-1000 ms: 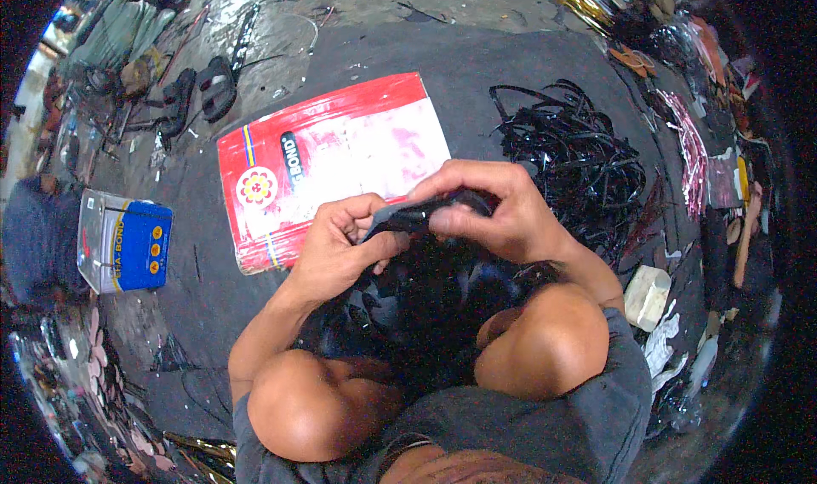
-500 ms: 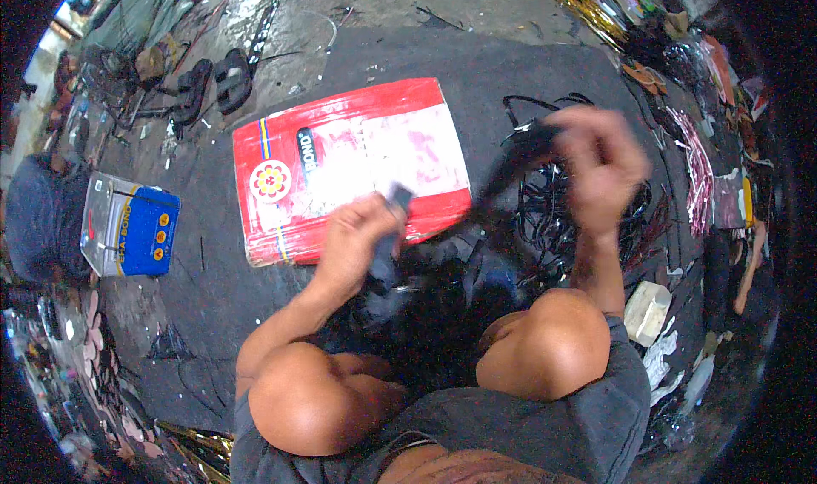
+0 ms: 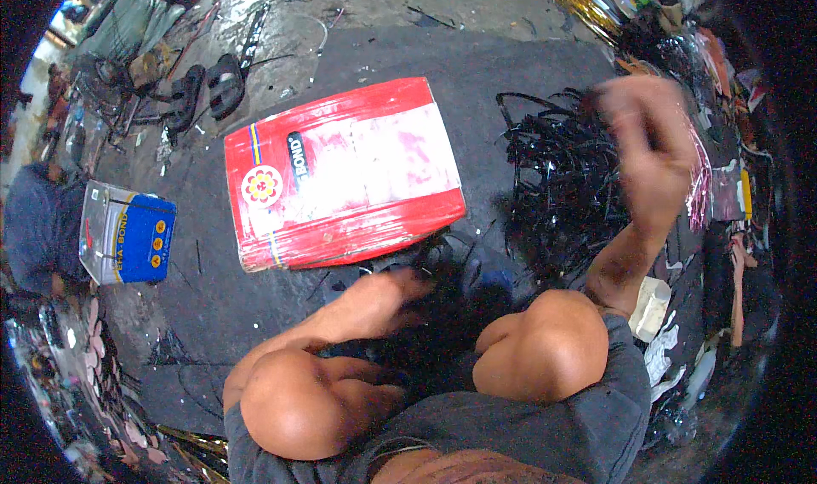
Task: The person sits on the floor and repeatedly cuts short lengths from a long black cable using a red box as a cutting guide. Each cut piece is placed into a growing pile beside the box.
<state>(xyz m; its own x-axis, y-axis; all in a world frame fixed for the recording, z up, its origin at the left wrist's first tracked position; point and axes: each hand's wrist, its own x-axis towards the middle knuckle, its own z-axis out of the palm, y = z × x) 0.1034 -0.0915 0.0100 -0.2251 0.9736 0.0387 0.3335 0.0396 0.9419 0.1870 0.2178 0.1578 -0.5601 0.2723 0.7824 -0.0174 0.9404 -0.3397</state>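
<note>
A dented red and white rectangular tin (image 3: 345, 182) lies on its broad side in front of me. My left hand (image 3: 390, 304) is low between the tin's near edge and my knees. Its fingers are blurred and sink into the dark there, so what they hold is hidden. To the right of the tin lies a tangled heap of shiny black strips (image 3: 562, 173). My right hand (image 3: 647, 131) is raised over the far right side of that heap, fingers bent and smeared by motion. Whether a strip is between them cannot be made out.
A blue and silver tin (image 3: 140, 237) stands at the left. Black sandals (image 3: 225, 88) lie at the far left, with gold strips (image 3: 579, 8) at the far right. Pink strips (image 3: 699, 173) and a whitish block (image 3: 651, 310) are on the right. Scraps line both sides.
My left hand has dropped from the tin's near edge toward my knees. My right hand has moved right and slightly away. The dark strip stretched between them is no longer seen there.
</note>
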